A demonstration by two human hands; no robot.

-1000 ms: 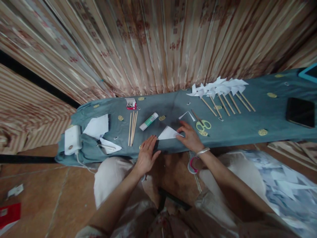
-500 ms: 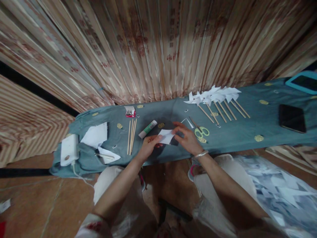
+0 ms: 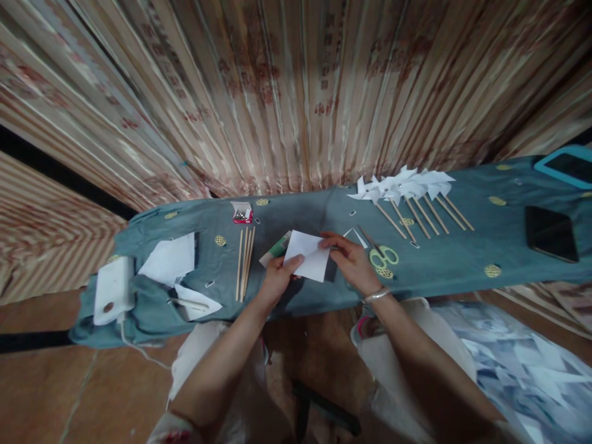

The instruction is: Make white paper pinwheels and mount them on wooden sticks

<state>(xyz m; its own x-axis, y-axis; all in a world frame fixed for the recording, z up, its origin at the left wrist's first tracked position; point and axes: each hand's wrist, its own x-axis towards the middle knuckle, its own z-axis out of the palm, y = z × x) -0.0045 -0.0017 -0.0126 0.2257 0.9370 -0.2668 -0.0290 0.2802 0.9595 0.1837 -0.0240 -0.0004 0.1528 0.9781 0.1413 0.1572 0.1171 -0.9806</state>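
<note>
Both hands hold one white paper square [image 3: 309, 254] up over the teal cloth-covered bench [image 3: 444, 259]. My left hand [image 3: 276, 279] pinches its lower left corner. My right hand [image 3: 352, 261], with a silver bangle at the wrist, grips its right edge. The paper is unfolded and half hides a green-and-white glue stick [image 3: 275, 249] lying behind it. Yellow-handled scissors [image 3: 382, 255] lie just right of my right hand.
Several bare wooden sticks [image 3: 244, 260] lie left of my hands, with a small red box of pins [image 3: 242, 213] beyond them. Finished white pinwheels [image 3: 407, 185] lie at the right, then a black phone [image 3: 551, 233]. White paper sheets [image 3: 170, 261] and a white charger [image 3: 111, 288] sit left. A curtain hangs behind.
A second ago the paper lay folded as a triangle on the cloth under my flat hands. Both hands have since picked it up and opened it into a square.
</note>
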